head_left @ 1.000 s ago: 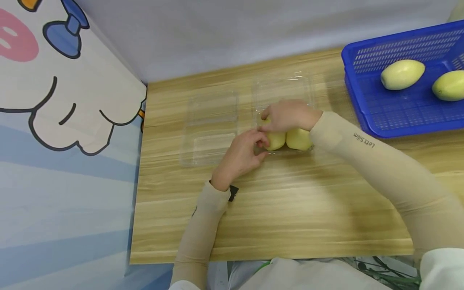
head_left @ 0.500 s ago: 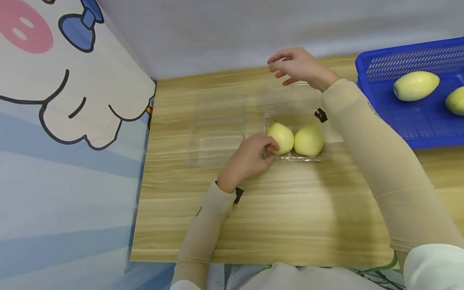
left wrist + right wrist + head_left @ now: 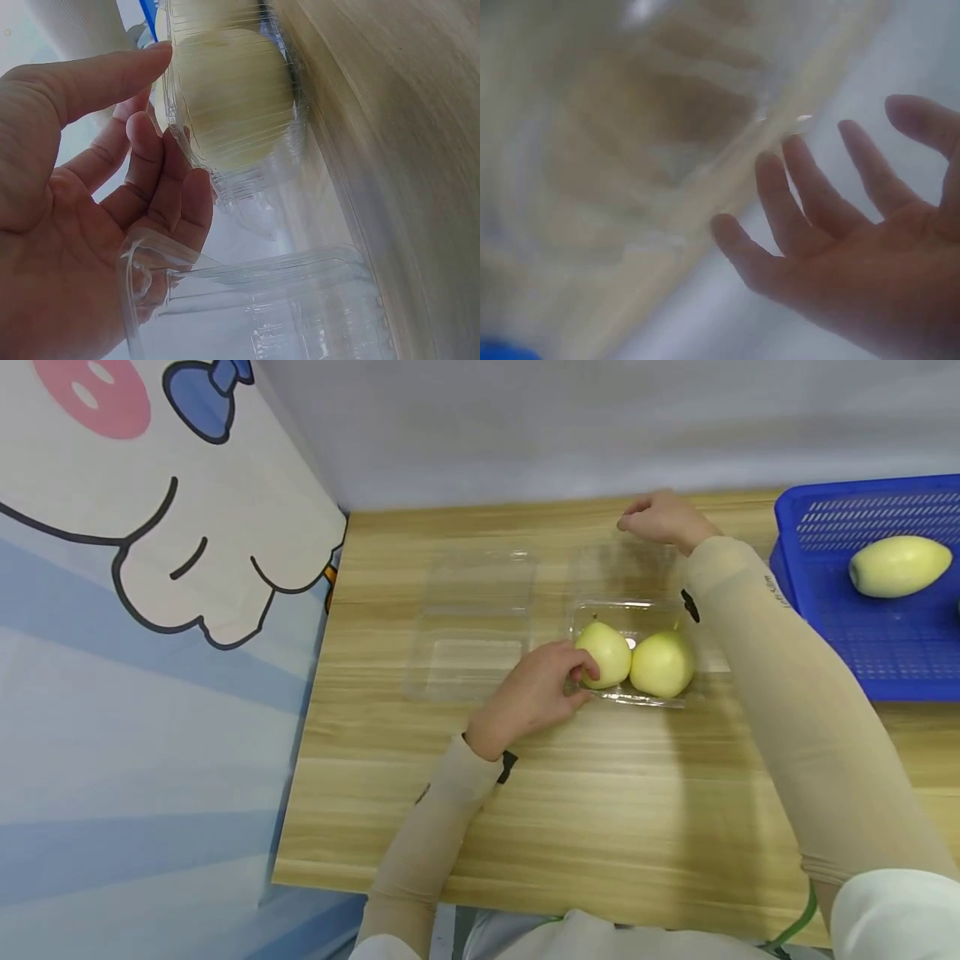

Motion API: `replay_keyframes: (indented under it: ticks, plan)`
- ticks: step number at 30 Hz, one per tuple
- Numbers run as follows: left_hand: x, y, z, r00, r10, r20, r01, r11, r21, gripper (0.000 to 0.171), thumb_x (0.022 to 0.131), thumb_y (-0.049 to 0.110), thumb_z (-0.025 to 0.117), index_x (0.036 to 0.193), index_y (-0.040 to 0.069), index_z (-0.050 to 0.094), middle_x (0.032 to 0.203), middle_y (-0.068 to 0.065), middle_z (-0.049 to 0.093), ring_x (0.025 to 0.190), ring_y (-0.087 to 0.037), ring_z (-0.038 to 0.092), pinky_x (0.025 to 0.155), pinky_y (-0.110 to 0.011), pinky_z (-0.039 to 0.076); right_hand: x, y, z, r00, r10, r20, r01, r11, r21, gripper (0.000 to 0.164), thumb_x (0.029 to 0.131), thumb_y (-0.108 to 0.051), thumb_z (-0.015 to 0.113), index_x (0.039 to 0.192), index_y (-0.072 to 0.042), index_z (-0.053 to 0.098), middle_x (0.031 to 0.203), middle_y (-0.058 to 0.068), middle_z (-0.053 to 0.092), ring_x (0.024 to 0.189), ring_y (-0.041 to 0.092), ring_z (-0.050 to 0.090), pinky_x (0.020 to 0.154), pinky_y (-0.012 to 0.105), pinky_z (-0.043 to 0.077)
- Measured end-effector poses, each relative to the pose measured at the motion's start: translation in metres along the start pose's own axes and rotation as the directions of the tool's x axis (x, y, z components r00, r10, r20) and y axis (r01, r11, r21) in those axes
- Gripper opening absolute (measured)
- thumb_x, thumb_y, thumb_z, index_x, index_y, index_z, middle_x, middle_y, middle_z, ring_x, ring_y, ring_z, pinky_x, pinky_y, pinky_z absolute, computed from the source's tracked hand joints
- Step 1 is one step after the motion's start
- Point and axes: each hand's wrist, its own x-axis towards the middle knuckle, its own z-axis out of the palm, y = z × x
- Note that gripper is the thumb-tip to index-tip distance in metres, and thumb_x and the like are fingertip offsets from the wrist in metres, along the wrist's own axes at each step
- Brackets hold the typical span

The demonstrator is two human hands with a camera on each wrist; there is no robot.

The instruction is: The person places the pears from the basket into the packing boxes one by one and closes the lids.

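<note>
Right hand [image 3: 665, 518] now off rounded pears [image 3: 662, 665]

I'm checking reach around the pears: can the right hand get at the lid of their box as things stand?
Probably yes. The right hand holds nothing and is near the far edge of the lid, which lies open behind the box; nothing visible blocks the way.

Two pears [image 3: 663, 664], frame centre: pale yellow-green. Container [image 3: 630, 698] around them: colourless, transparent. Basket [image 3: 885, 642], right edge: solid blue, slotted mesh pattern. Tabletop [image 3: 585, 827]: light tan, streaked wood grain. Left-side panel [image 3: 187, 760]: white cartoon figure [image 3: 90, 502] with black outlines, pink oval; pale blue bands below. Sleeves [image 3: 802, 710]: beige, dark lettering. Backdrop [image 3: 555, 427], top: plain pale grey.
</note>
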Motion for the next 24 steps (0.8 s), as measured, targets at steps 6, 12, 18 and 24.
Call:
replay_keyframes:
  ticks: [6, 12, 18, 24]
  plan:
    - [-0.001, 0.001, -0.001, 1.0, 0.005, -0.01, -0.005, 1.0, 0.006, 0.018, 0.094, 0.013, 0.082, 0.111, 0.012, 0.075, 0.097, -0.001, 0.066, 0.091, -0.015, 0.058, 0.082, -0.026, 0.048, -0.007, 0.001, -0.004, 1.0, -0.009, -0.027, 0.006, 0.993, -0.114, 0.07, 0.107, -0.041, 0.044, 0.16, 0.005, 0.04, 0.169, 0.031, 0.032, 0.155, 0.053, 0.032, 0.125, 0.066, 0.032]
    - [0.001, 0.0, -0.002, 1.0, -0.018, 0.011, 0.018, 1.0, 0.001, 0.02, 0.094, 0.013, 0.082, 0.113, 0.013, 0.075, 0.099, 0.0, 0.066, 0.094, -0.015, 0.059, 0.085, -0.025, 0.049, -0.017, 0.002, -0.013, 0.985, -0.038, -0.168, 0.024, 0.996, -0.085, 0.066, 0.107, -0.039, 0.043, 0.157, 0.005, 0.047, 0.168, 0.028, 0.039, 0.154, 0.052, 0.035, 0.124, 0.066, 0.035]
    - [-0.002, -0.004, -0.004, 0.998, -0.054, 0.017, 0.054, 0.999, -0.001, 0.021, 0.094, 0.015, 0.082, 0.114, 0.013, 0.075, 0.102, 0.0, 0.067, 0.096, -0.015, 0.059, 0.088, -0.026, 0.05, -0.046, -0.019, -0.024, 0.956, -0.094, -0.279, 0.067, 0.992, -0.104, 0.067, 0.107, -0.045, 0.045, 0.152, 0.003, 0.055, 0.162, 0.026, 0.049, 0.151, 0.051, 0.042, 0.123, 0.066, 0.036]
    - [-0.005, -0.01, -0.008, 0.998, -0.062, 0.004, 0.062, 0.998, -0.026, 0.02, 0.095, 0.014, 0.081, 0.113, 0.013, 0.075, 0.104, 0.0, 0.066, 0.098, -0.016, 0.059, 0.09, -0.029, 0.051, -0.083, -0.044, -0.02, 0.961, -0.119, -0.25, 0.094, 0.99, -0.108, 0.066, 0.106, -0.054, 0.049, 0.145, -0.003, 0.065, 0.144, 0.023, 0.066, 0.127, 0.039, 0.063, 0.103, 0.052, 0.054]
